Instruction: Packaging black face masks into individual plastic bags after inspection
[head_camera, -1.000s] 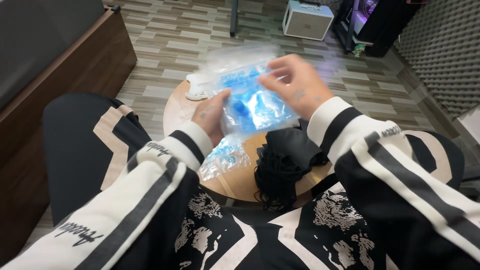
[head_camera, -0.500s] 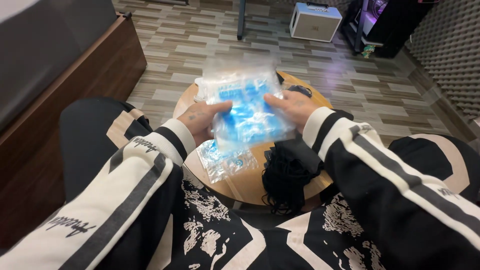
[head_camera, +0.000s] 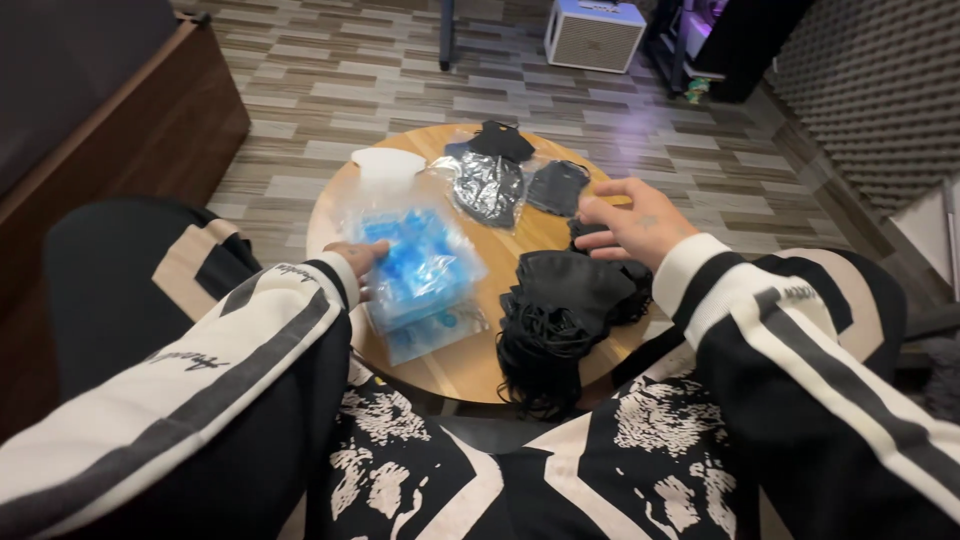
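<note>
On the round wooden bench (head_camera: 470, 370), in the head view, the left hand (head_camera: 358, 262) rests against the left edge of a stack of clear bags with blue contents (head_camera: 415, 265). The fingers are mostly hidden behind the plastic, so I cannot tell if this grip is closed on the stack or only touching its side. The stack lies directly to the right of that hand, on the left half of the bench, and its long axis runs from near to far, a little tilted toward the far left.

The right hand (head_camera: 632, 222) hovers over the right half of the bench with the fingers spread wide and holding nothing. Just below and to the near-left of it lies a pile of black masks (head_camera: 565, 305), whose ear loops hang over the near edge of the bench. The fingertips point left and are very close to the far end of this pile, maybe touching it; the picture does not settle this. The pile stretches from the hand toward the near side, so it lies nearer to the person than the grip itself.

The right hand is clearly the nearer one to the black pile, and the left hand to the blue stack. Farther on the bench are a clear bag with a black mask (head_camera: 490, 185), a single dark mask (head_camera: 558, 187), and a white piece (head_camera: 388, 163) at the far left.
</note>
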